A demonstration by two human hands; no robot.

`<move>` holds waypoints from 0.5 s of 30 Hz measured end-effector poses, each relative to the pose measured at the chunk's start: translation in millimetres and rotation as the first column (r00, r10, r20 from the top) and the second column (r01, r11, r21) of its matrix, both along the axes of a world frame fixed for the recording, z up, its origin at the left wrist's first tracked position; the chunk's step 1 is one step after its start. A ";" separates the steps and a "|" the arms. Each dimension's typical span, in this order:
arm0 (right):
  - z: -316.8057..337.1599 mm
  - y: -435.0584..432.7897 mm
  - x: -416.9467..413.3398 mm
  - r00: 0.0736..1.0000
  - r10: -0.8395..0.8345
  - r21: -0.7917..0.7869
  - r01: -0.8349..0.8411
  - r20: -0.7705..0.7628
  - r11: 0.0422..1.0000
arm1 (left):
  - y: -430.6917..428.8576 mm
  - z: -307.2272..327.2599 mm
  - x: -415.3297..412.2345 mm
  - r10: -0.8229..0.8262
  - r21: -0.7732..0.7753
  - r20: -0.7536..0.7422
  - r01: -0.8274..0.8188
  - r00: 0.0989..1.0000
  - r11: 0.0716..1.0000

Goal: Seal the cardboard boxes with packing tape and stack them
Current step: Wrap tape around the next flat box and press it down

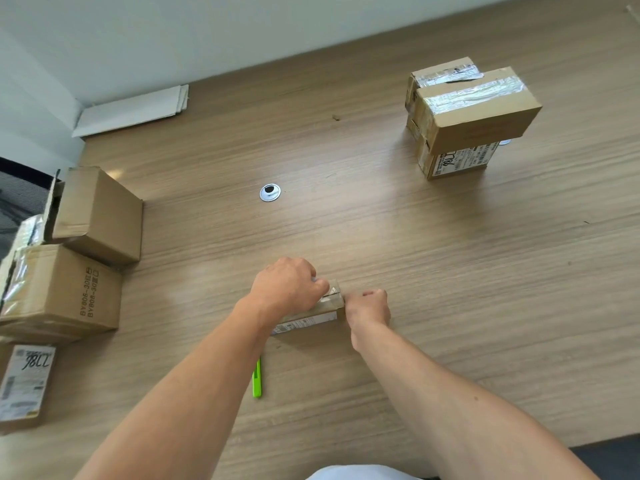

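Nearest edge: a white garment (363, 472) at the bottom, both bare forearms reaching out over it
Left hand (287, 285): fingers curled down over the top of the small box (311, 315), holding it to the counter (450, 271)
Right hand (369, 304): curled like a fist, tight against the box's right end; I cannot tell whether it pinches tape or only presses
Box position: flat at mid-counter between the 2 hands, a glossy strip showing at its top seam; no tape roll in view
Green tool (257, 377): nearer the person than the box, beside the left forearm, untouched
Done: sealed stack (474, 109) at far right, at least 3 boxes with shiny tape across the tops
Left to do: this box looks mid-seal, then needs stacking; 3 waiting boxes (62, 292) sit at the left edge
Contents: the rear left box (100, 216) has a flap standing open, its inside hidden; nothing seen in any box
Further off: cable grommet (269, 192), flat white sheets (135, 110) by the wall
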State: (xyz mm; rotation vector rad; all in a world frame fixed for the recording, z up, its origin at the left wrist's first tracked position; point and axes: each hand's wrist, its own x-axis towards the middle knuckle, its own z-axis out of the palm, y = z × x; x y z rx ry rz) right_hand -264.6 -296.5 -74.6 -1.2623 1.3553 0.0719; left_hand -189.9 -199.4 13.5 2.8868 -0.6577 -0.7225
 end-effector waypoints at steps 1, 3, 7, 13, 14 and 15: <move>-0.3 -0.5 -2.2 0.999 0.039 -0.080 -0.039 0.008 0.996 | -0.5 1.2 -0.3 -0.004 0.002 0.000 0.004 1.000 1.000; 0.2 2.2 -4.5 0.978 0.191 -0.311 -0.156 0.082 0.937 | 1.2 2.2 -0.2 0.004 0.007 -0.001 -0.004 1.000 1.000; 5.0 7.1 -3.9 0.881 0.436 -0.465 -0.312 0.184 0.828 | -0.9 3.8 2.3 0.038 0.006 -0.052 -0.038 0.998 0.999; -13.2 9.6 -1.3 0.859 0.495 -0.462 -0.391 0.127 0.796 | 16.6 6.1 10.5 0.133 -0.134 -0.270 -0.174 0.954 0.976; -15.3 9.4 -2.1 0.855 0.501 -0.467 -0.393 0.130 0.792 | 23.0 5.2 11.6 0.123 -0.167 -0.307 -0.181 0.944 0.969; -16.3 8.8 -2.8 0.849 0.510 -0.470 -0.398 0.137 0.788 | 29.1 4.4 12.0 0.112 -0.207 -0.333 -0.188 0.936 0.960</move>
